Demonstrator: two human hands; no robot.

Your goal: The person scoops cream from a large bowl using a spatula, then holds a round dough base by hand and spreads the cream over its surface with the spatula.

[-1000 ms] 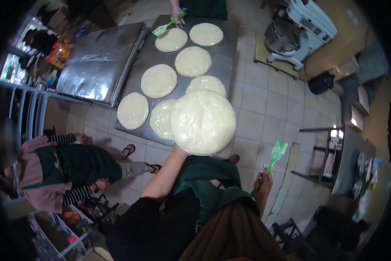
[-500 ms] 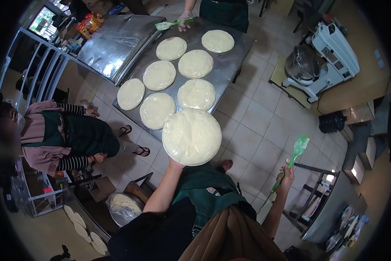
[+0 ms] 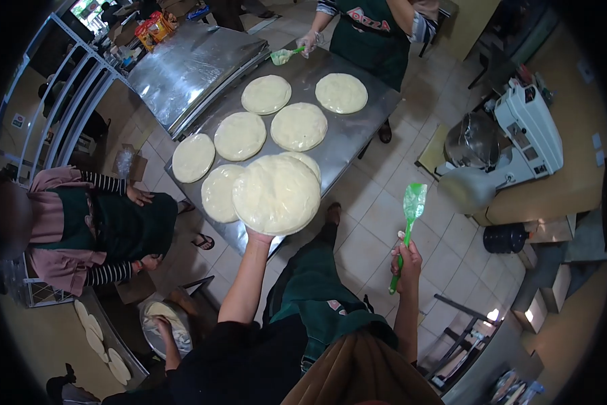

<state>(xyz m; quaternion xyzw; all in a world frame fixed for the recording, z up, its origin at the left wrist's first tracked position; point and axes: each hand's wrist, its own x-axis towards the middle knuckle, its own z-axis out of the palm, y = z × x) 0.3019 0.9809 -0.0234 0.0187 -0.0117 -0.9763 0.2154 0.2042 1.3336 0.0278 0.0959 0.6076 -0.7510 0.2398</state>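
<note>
My left hand is beneath a large round pale dough base, holding it up from below; most of its fingers are hidden. The base has a glossy, uneven top and hangs over the near end of the metal table, partly covering two similar rounds. My right hand is closed around the handle of a green spatula, held upright to the right of the table. White smears coat its blade. Several more pale rounds lie on the table.
Across the table, a person's gloved hand holds another green spatula. A person in an apron stands at left. Someone's arm reaches into a bowl at lower left. A stand mixer stands at right.
My left hand and the dough base have shifted slightly left in view, further over the table's rounds. The right hand's spatula has come left and up. An arm now reaches into the bowl.
</note>
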